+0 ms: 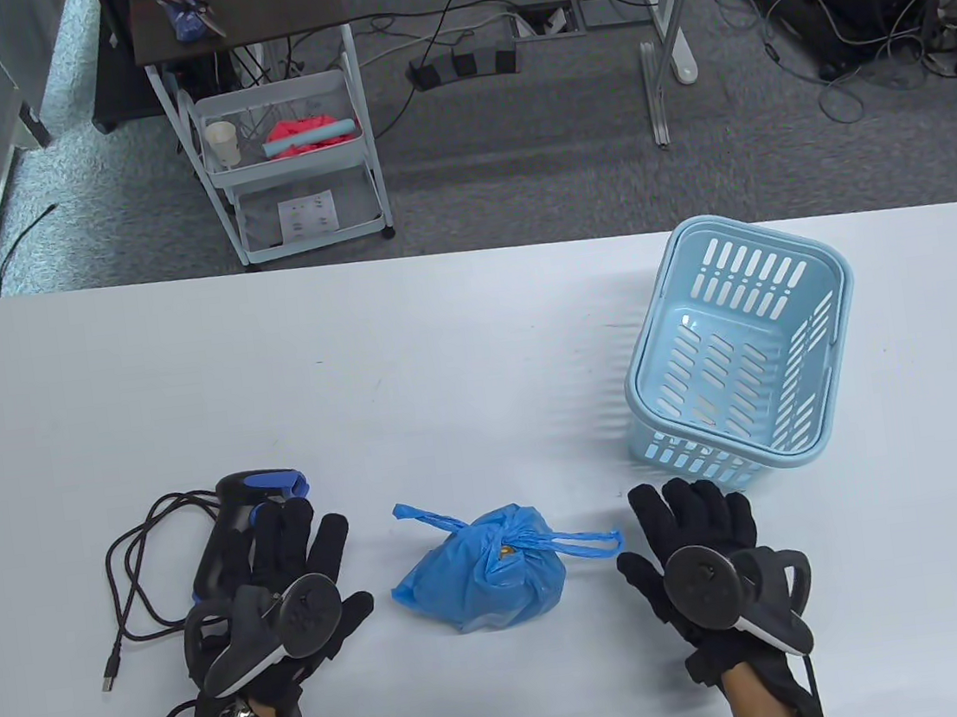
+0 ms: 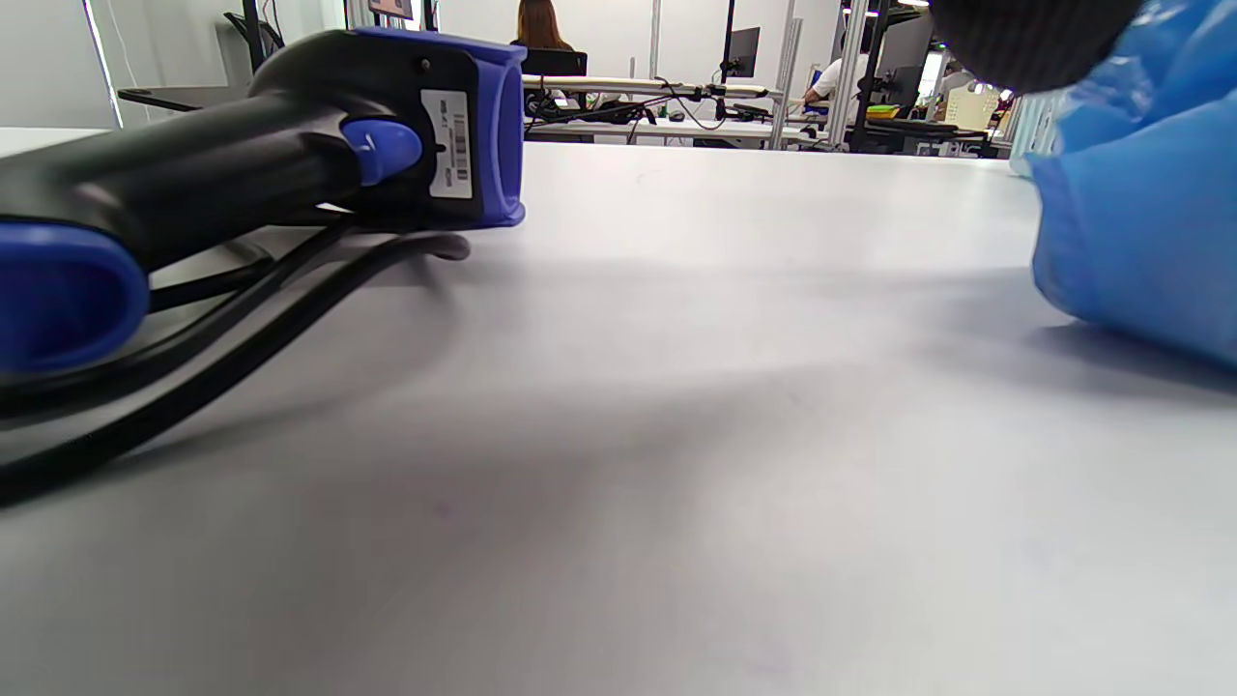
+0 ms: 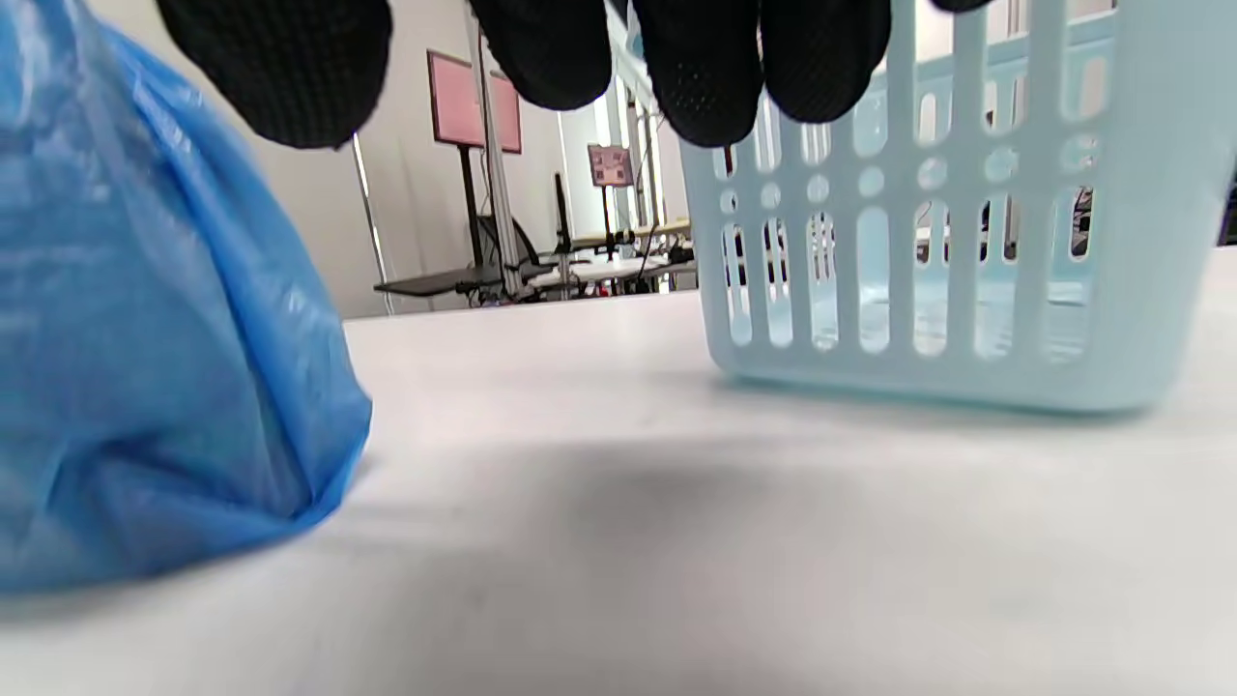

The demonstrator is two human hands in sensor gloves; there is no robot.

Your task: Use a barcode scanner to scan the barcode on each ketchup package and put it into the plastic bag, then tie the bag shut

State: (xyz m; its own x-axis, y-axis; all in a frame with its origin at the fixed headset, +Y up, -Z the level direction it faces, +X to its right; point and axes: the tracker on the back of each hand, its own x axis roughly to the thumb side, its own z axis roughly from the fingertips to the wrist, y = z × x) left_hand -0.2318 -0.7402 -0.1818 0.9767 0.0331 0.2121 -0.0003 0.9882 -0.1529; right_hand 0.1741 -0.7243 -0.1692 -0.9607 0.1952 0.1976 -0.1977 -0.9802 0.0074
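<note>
Status: blue plastic bag (image 1: pixel 479 578) sits on the white table (image 1: pixel 409 358) btwn both hands, handles knotted at top, loose ends sticking out left and right. A small yellowish spot shows at the knot, prob. a ketchup package inside; can't confirm. No loose packages visible on the table, and the light blue basket (image 1: pixel 738 344) near the far right looks empty. Judgement: task at or near its end.

Left hand (image 1: pixel 285 596): flat, fingers straight, holding nothing. It lies just beside the barcode scanner (image 1: pixel 241 523), fingertips close to the blue head; contact not clear from table view. Scanner lies on its side w/ cable (image 1: pixel 136 583) looped to the left, plug end free.

Right hand (image 1: pixel 702 544): flat, fingers spread and relaxed, holding nothing, apart from the bag, near the basket's front wall.

Step in hand: verify the tie, then rest.
1. Check knot is snug: tug each loose end outward, one per hand, w/o lifting the bag.
2. If the gap at the knot lets contents show, cinch again; thin film may tear, so pull evenly.
3. Keep the left hand off the scanner trigger and clear of the cable.
4. Leave hands flat on either side of the bag.
</note>
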